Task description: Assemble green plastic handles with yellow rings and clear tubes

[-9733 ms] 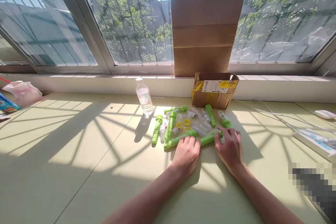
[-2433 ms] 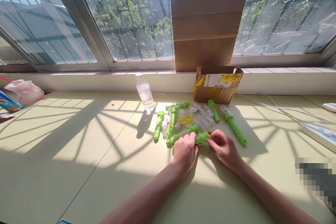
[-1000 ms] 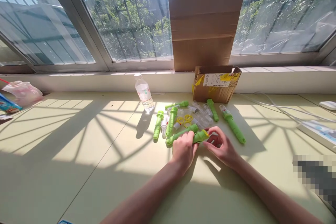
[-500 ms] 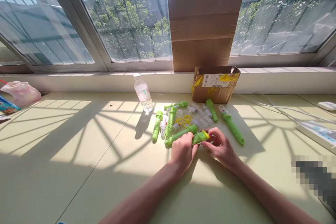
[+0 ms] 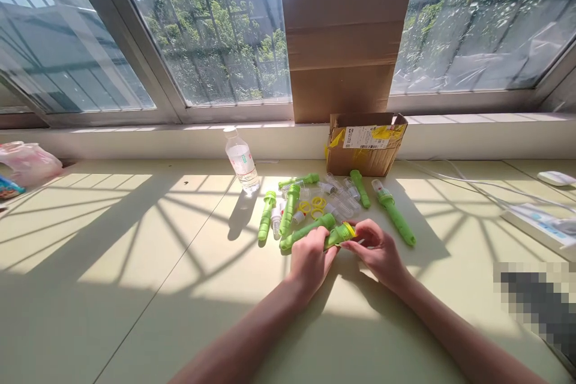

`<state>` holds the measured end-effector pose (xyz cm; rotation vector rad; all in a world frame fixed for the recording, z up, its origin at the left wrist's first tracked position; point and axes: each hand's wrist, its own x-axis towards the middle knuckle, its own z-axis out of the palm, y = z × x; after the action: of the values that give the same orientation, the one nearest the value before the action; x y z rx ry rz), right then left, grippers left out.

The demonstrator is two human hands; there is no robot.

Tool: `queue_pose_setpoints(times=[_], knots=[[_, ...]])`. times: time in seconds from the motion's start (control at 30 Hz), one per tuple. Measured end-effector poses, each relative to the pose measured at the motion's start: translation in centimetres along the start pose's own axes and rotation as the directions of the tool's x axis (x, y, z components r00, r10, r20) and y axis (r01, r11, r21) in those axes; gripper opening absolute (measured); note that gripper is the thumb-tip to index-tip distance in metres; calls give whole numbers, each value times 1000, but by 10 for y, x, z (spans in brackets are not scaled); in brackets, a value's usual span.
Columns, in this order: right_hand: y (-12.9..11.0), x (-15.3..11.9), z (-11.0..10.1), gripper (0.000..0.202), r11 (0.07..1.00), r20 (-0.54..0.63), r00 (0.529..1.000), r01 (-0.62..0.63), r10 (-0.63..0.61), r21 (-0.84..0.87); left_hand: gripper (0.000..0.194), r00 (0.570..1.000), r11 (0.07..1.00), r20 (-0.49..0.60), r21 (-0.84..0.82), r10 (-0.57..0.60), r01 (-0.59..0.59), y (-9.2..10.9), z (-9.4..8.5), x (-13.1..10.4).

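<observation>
My left hand (image 5: pixel 308 259) is closed around a green ribbed plastic tube (image 5: pixel 335 237), its threaded end pointing right. A yellow ring (image 5: pixel 350 230) sits around that threaded end, and the fingers of my right hand (image 5: pixel 378 255) pinch it there. Just beyond my left hand lies another green tube (image 5: pixel 306 233). Loose yellow rings (image 5: pixel 317 201) lie behind it, among clear plastic tubes (image 5: pixel 345 204) and small white-ended clear pieces (image 5: pixel 276 225). More green tubes rest around them, including one (image 5: pixel 267 216) on the left and one with a clear cap (image 5: pixel 397 216) on the right.
A clear water bottle (image 5: pixel 243 163) stands at the back left of the parts. Behind them is an open cardboard box (image 5: pixel 360 159) near the window wall. White cables and a power strip (image 5: pixel 537 229) lie on the right, a pinkish plastic bag (image 5: pixel 33 163) at far left.
The view has shifted slightly, so the things on the table appear a little further left. My hands keep nearly the same hold on the tube and yellow ring.
</observation>
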<state>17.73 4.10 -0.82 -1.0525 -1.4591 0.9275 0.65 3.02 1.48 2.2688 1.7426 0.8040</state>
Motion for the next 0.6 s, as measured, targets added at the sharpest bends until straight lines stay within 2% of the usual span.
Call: queue_pose_setpoints(times=[0.37,0.6], knots=[[-10,-4,3,32,987,30,995,99,-96,-128,19,1000,968,-12,-249,-16,12,2,-5,2],[-8,-11,9,28,955,-60,980,168,-188,-243,15,1000,937,-20,-349,-15,7,4,-3,5]])
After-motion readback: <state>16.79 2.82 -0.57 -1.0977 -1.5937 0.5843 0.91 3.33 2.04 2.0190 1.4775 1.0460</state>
